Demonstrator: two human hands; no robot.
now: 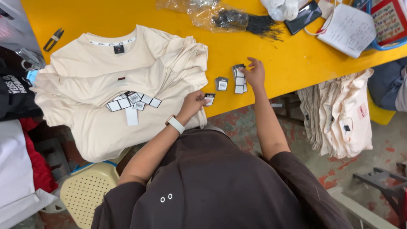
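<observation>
On the yellow worktop (254,46), the left hand (194,103) has its grip closed on a small black-and-white tag (209,99), pinched at the edge of the cream shirt pile (114,85). The right hand (255,73) lies with loose, open fingers on a stack of tags (238,80), just to the right. One more tag (221,83) sits between the two hands.

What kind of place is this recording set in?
Probably a garment finishing or packing workshop: a stack of cream T-shirts on a yellow table, small hang tags laid out beside them, and thread snips near the edge.
</observation>
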